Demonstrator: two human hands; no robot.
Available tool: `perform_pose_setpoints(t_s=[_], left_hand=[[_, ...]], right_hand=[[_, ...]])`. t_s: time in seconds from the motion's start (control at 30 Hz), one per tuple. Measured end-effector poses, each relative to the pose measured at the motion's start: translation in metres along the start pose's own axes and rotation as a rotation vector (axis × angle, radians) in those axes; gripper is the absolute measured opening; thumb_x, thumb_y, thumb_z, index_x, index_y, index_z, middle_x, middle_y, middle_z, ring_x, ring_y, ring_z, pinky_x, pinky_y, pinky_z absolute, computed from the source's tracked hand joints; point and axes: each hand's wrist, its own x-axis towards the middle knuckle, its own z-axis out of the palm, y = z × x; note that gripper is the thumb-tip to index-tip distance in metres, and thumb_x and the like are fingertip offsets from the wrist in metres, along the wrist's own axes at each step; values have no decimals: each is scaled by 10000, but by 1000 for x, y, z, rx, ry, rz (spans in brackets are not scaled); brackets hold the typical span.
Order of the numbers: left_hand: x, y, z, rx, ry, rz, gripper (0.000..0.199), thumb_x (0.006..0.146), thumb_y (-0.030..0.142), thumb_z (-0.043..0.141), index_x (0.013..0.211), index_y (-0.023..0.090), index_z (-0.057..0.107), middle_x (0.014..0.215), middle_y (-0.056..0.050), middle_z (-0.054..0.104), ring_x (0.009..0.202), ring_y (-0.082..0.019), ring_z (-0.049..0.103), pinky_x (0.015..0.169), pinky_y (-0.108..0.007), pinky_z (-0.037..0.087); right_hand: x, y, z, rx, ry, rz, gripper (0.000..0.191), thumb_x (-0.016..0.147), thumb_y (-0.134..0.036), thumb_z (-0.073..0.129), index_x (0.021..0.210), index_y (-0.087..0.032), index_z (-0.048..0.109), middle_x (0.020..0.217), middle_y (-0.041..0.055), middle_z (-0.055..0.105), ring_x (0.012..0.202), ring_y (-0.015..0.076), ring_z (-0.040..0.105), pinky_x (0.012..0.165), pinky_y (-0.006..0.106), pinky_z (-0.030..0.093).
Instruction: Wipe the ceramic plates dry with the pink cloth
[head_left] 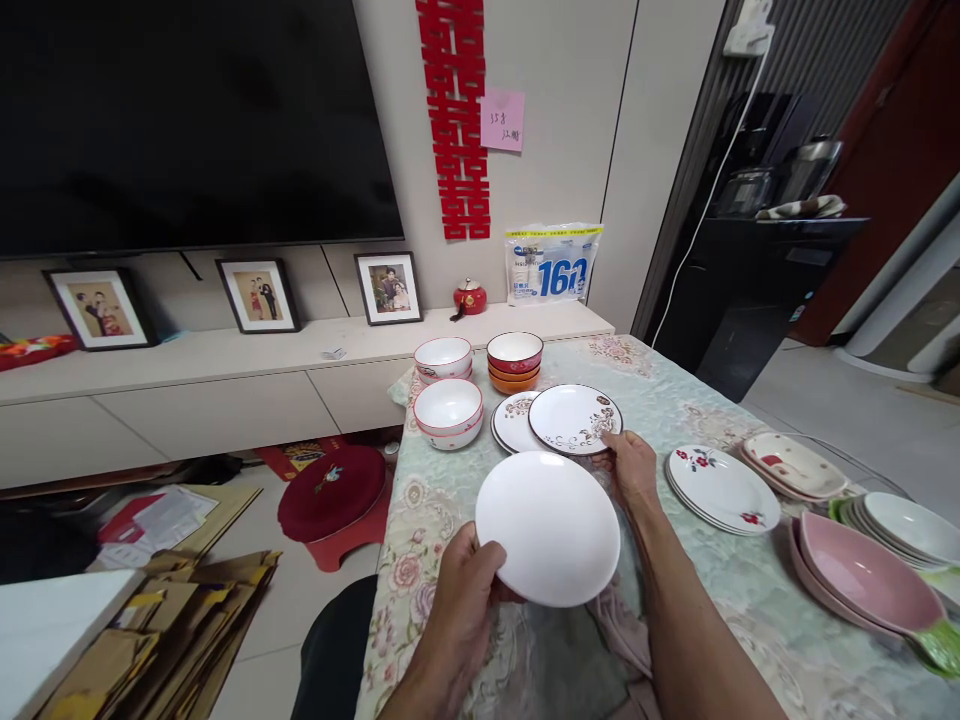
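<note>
My left hand (469,575) grips the left edge of a plain white plate (551,530), thumb on top, holding it tilted above the table. Farther forward, my right hand (628,465) has its fingers closed on the right rim of a dark-rimmed plate (574,415) with a brown flower pattern. That plate overlaps a stack of similar dark-rimmed plates (514,425) to its left; whether they touch is hard to tell. A crumpled pinkish cloth (622,630) shows between my forearms, partly hidden by the white plate.
Red-rimmed bowls (448,410) and a stack of red and orange bowls (514,362) stand at the back left. To the right sit flowered plates (724,490), pink leaf-shaped dishes (862,575), strawberry dishes (795,465) and small white dishes (915,525). A red stool (334,495) stands left of the table.
</note>
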Motion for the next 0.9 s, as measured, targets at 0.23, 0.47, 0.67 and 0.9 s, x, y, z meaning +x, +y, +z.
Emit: perform_pose_setpoints(t_s=[0.23,0.47,0.67,0.9], left_hand=[[-2,-17,-9,-23,26,-11,130,564,180,611,679,178,551,581,11,539,521,-134,516,440,-231,425],[-5,-23,-7,-82,42,-30,218,530,183,628,745,165,596,649,-6,576,584,-150,536,451,-222,408],[-4,-30,-10,-90,19,12,139,560,179,611,697,166,594,606,11,539,560,-136,501,454,-223,391],[-5,-33,-13,-74,5,41,134,569,198,623,681,177,553,588,23,516,568,-142,503,490,-235,388]], right_hand=[[-6,-5,9,-50,-97,99,243,614,-273,735,567,-211,505,481,-9,628,399,132,563,381,232,474],[-13,-6,14,-170,-156,138,306,647,-343,745,559,-202,489,400,-36,548,314,87,447,310,197,346],[-18,-4,23,-261,-157,135,321,650,-344,740,547,-196,476,384,-52,501,290,61,368,288,191,281],[-20,4,33,-283,-154,123,334,636,-344,726,548,-211,432,404,-58,498,304,62,364,295,194,272]])
